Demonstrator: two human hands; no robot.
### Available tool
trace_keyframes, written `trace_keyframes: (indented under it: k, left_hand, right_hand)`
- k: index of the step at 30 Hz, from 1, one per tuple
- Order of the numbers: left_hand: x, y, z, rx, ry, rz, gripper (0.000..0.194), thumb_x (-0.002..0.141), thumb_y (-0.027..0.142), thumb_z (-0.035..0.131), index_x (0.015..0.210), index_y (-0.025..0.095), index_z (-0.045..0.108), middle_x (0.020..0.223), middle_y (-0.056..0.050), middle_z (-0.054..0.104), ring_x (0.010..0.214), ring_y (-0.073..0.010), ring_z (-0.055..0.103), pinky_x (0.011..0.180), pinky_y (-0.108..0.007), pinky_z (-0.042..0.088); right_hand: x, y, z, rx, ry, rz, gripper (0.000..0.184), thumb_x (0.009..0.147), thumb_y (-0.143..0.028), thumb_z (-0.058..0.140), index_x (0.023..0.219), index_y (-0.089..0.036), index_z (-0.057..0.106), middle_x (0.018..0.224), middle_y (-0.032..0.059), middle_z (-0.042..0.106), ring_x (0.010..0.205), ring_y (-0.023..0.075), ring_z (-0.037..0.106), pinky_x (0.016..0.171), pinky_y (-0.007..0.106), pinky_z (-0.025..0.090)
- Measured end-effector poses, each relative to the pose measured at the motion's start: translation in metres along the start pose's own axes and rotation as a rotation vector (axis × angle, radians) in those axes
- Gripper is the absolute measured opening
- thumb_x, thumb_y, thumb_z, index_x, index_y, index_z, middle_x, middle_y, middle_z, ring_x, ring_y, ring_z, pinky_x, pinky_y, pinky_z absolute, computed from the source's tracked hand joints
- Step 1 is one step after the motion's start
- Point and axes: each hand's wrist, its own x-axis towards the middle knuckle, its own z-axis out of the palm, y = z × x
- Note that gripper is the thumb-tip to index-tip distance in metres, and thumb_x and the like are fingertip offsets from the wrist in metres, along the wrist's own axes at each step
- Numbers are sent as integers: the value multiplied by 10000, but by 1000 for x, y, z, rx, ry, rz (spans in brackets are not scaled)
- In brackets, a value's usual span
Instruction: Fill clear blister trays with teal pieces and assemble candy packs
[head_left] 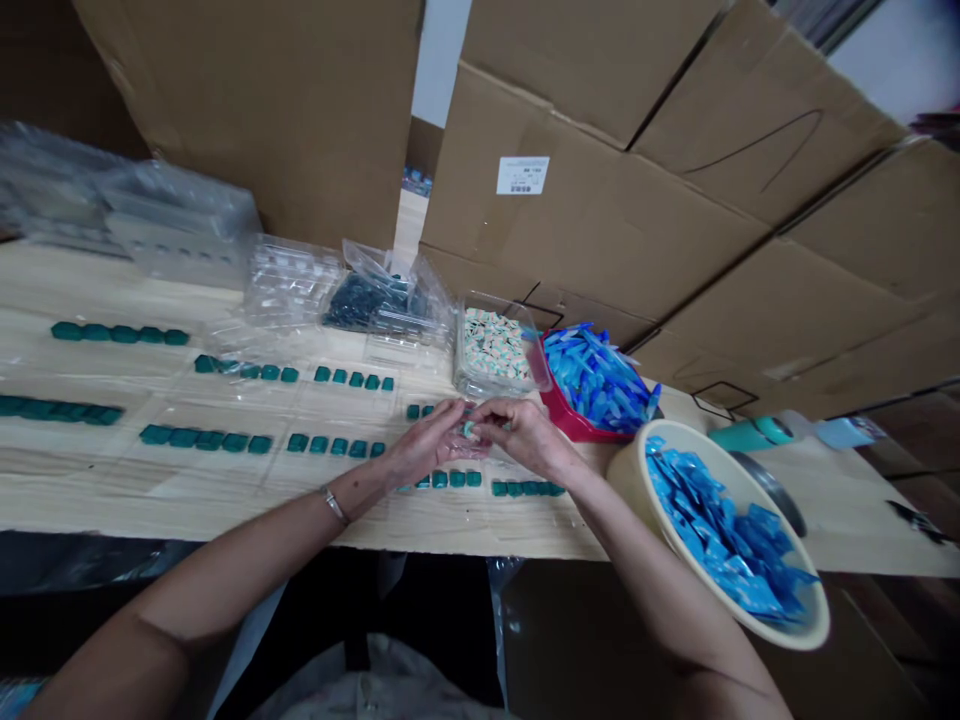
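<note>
My left hand [431, 440] and my right hand [521, 432] meet over the wooden table [90, 495], fingertips pinched together on a small pale and teal piece [469, 430]. Under and around them lie clear trays with rows of small teal pieces [341, 445]. A clear box [495, 350] of pale speckled pieces stands just behind my hands. A bracelet sits on my left wrist.
A red tub [577, 420] of blue strips and a cream bowl [634, 480] of blue packets stand at the right. Clear plastic trays and bags [292, 280] are piled at the back left. Big cardboard boxes [637, 200] wall the far side. A teal bottle [750, 432] lies at the right.
</note>
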Motion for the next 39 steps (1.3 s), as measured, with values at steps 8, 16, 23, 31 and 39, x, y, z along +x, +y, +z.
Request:
trace_keyframes:
  k: [8, 16, 23, 31, 39]
  left_hand:
    - [1, 1, 4, -39, 6, 24, 177, 869, 278, 498, 989, 156, 543, 885, -34, 591, 752, -130, 606, 723, -313, 511]
    - [1, 5, 5, -26, 64, 19, 177, 860, 285, 515, 981, 165, 560, 903, -39, 605, 739, -117, 603, 726, -288, 497]
    - [-1, 4, 2, 14, 39, -37, 236, 865, 323, 501, 1042, 172, 533, 1013, -81, 609, 793, -175, 643, 789, -387, 504]
    - [-1, -1, -2, 60, 26, -145, 319, 841, 385, 523, 1079, 175, 496, 1126, -143, 590, 899, -276, 650, 833, -473, 488]
    - [0, 1, -2, 66, 45, -151, 308, 845, 384, 514, 1068, 172, 505, 1140, -150, 584, 923, -286, 643, 853, -491, 474]
  right_hand:
    - [-5, 3, 22, -207, 158, -214, 164, 820, -145, 547, 887, -210, 681, 815, 47, 582, 779, 164, 555, 699, 279, 440]
    - [-15, 7, 24, -199, 258, -193, 130, 826, -250, 573, 921, -224, 659, 836, 51, 559, 794, 177, 554, 674, 283, 455]
    - [-3, 18, 1, -189, 278, -176, 144, 831, -284, 563, 876, -205, 675, 788, 52, 632, 738, 170, 591, 644, 261, 449]
    - [75, 109, -60, -392, 302, 212, 140, 775, -160, 550, 787, -158, 689, 789, 50, 687, 721, 162, 619, 639, 224, 428]
    - [112, 127, -39, -474, 265, 349, 82, 587, -184, 728, 590, -143, 656, 632, 64, 660, 671, 177, 617, 597, 210, 408]
